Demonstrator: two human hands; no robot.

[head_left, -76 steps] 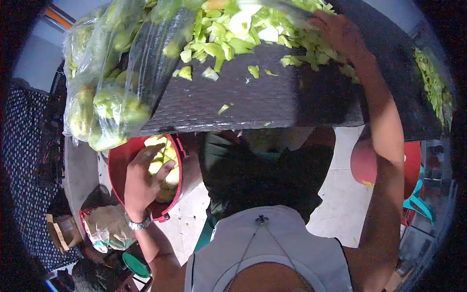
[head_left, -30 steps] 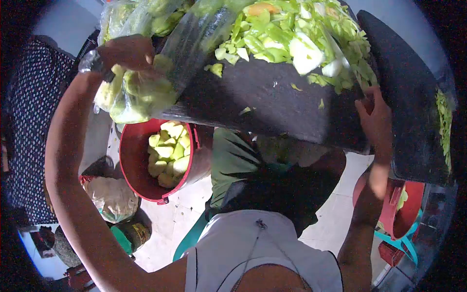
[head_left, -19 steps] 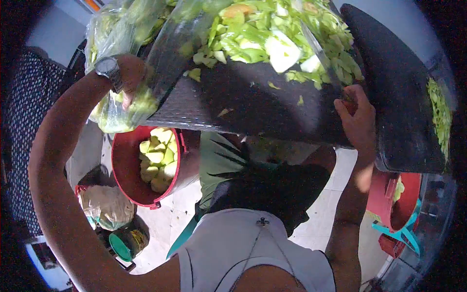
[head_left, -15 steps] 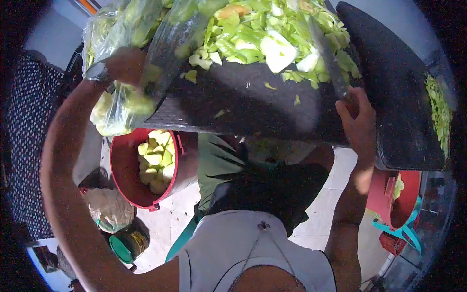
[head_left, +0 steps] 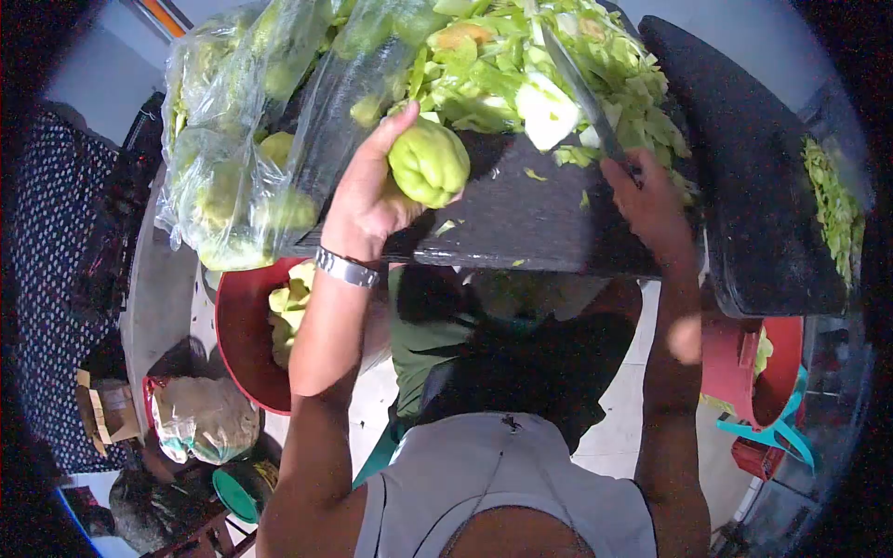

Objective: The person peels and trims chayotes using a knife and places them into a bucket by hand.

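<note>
1. Cupping one whole green chayote: the left hand, half open, palm beneath, thumb along its side; the chayote is raised over the near-left part of the dark work surface.
2. Knife, one: the right hand curled closed round its handle, blade pointing away over the peelings.
3. Peelings, one broad green pile; pieces too many to count.
4. White piece, one large, at the pile's near edge.
5. Clear plastic bag, left: several green fruits, exact number unclear.
6. Red buckets, two: left bucket, pale pieces inside, partly behind the forearm; right bucket.
7. Wristwatch, one, left wrist.
</note>
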